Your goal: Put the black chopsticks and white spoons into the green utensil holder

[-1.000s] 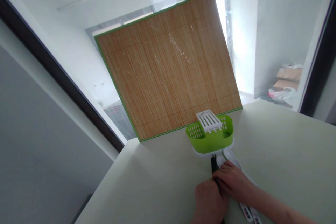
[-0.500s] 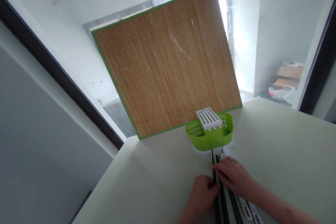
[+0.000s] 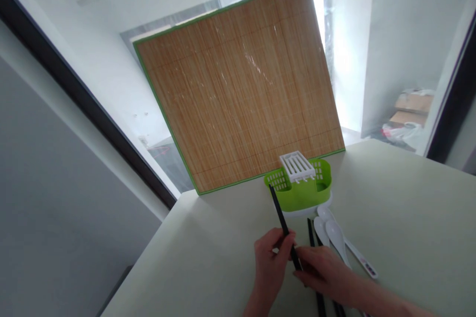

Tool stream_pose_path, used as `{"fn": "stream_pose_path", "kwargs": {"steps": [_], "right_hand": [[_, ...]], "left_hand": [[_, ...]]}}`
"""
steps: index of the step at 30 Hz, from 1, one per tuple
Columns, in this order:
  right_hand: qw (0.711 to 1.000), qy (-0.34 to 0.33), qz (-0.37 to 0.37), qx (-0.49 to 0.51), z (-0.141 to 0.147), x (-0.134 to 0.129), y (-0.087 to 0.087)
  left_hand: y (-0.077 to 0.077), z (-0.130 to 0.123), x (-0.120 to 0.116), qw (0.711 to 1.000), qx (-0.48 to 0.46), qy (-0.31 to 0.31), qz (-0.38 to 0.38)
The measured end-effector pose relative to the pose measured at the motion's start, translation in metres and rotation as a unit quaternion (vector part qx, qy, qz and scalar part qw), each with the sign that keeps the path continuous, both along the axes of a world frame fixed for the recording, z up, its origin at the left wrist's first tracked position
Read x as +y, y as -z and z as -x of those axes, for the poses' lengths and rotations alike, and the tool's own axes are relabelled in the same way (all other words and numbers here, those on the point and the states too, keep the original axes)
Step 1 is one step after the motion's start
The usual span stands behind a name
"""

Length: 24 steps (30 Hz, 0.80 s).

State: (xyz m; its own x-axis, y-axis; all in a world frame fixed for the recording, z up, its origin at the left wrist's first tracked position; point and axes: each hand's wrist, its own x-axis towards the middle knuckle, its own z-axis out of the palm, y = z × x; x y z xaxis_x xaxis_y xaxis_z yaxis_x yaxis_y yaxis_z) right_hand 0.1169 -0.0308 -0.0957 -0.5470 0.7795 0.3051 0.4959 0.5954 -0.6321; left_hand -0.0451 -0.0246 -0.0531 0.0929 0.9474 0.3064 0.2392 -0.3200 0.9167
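Black chopsticks point(image 3: 279, 212), apparently a pair held close together, tilt up off the table in front of the green basket point(image 3: 301, 197). My left hand point(image 3: 273, 255) pinches them around the middle. Lower down, my right hand point(image 3: 323, 270) has its fingers closed round their near end. Under and beside my right hand lie more black chopsticks point(image 3: 311, 233) and several white spoons point(image 3: 335, 237), partly covered by it. A white slotted piece point(image 3: 297, 166) rests across the top of the basket.
The pale table point(image 3: 223, 237) has a bamboo mat point(image 3: 238, 94) with green edging standing at its back, against a glass pane. Beyond the glass at the right are cardboard boxes point(image 3: 413, 101) and a plastic bag.
Chopsticks have been lifted off the table and tilted up in my hands. Both hands have shifted, my right one nearer to me, uncovering the spoon bowls. The view has moved slightly.
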Motion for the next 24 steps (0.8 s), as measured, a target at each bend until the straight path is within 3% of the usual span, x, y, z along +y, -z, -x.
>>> {"fn": "stream_pose_path", "kwargs": {"steps": [4,11,24], "right_hand": [[1.0,0.009,-0.015,0.016,0.003,0.011,0.007],[0.994,0.032,-0.08,-0.073,0.003,0.019,0.018],[0.993,0.035,-0.086,-0.07,0.003,0.02,0.022]], "left_hand": [[0.001,0.0,0.002,1.0,-0.015,0.001,-0.016],[0.006,0.0,0.004,0.998,-0.058,-0.016,-0.034],[0.002,-0.003,0.006,0.995,-0.084,-0.001,-0.046]]}}
